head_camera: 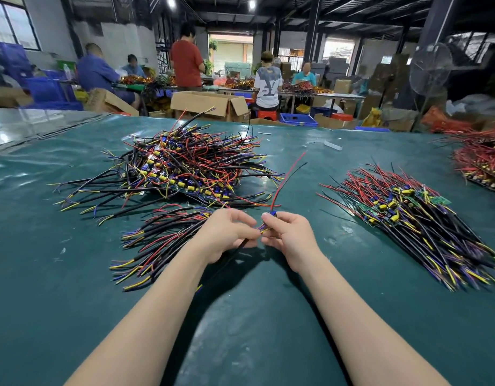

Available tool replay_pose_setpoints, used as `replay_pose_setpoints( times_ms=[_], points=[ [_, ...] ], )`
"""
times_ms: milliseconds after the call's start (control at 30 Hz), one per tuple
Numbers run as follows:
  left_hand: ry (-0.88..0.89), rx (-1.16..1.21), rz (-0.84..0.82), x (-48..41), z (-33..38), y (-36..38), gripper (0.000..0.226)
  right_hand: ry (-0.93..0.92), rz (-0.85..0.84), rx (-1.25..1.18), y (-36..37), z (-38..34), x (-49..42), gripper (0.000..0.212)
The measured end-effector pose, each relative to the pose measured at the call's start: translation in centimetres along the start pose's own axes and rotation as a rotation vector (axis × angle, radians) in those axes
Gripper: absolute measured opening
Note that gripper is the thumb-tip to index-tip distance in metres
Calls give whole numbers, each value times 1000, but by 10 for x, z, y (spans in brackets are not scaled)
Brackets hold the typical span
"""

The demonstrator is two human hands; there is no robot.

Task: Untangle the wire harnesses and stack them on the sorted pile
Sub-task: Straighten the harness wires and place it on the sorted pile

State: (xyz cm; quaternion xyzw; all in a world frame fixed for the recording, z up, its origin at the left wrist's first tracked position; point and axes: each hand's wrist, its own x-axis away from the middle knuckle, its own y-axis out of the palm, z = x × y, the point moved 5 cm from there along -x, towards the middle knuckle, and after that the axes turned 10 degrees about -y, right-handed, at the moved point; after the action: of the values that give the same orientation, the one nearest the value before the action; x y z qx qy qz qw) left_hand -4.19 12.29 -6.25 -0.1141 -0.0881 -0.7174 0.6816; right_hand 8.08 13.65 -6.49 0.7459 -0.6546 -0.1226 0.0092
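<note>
Head view: both hands meet over the green mat (73,302), just in front of the person, with one harness (273,213) between them. L hand (226,232) has its fingers curled and pinches the harness's black cable, which runs down and back under the palm toward the forearm. R hand (288,235) is also curled and pinches the harness near its blue part. From there a red wire and a black wire rise free, up and to the right. The fingertips of the two hands are nearly touching.

A small loose bunch (162,232) of harnesses lies just beside the L hand, ends fanned to the left. Behind it, near mid-table, sits the big tangled heap (185,165), with wires sticking out all ways. The sorted pile (408,215) lies well apart to the right of the R hand, its wires roughly parallel and boards in the middle. A red-wire pile (483,160) sits at the far right edge.

Background: workers at benches, a cardboard box (207,103), blue crates and a fan (430,68).
</note>
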Motion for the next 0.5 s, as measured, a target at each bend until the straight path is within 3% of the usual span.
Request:
replay_pose_setpoints(
  times_ms=[133,267,500],
  points=[
    [51,-140,73,1,0,-6,11,40,34,-106,-2,2,-1,23],
    [91,-175,26,2,4,-2,16,97,29,-218,-5,1,-2,17],
    [130,-228,19,4,4,4,24,58,-77,3,-4,1,-3,14]
  ],
)
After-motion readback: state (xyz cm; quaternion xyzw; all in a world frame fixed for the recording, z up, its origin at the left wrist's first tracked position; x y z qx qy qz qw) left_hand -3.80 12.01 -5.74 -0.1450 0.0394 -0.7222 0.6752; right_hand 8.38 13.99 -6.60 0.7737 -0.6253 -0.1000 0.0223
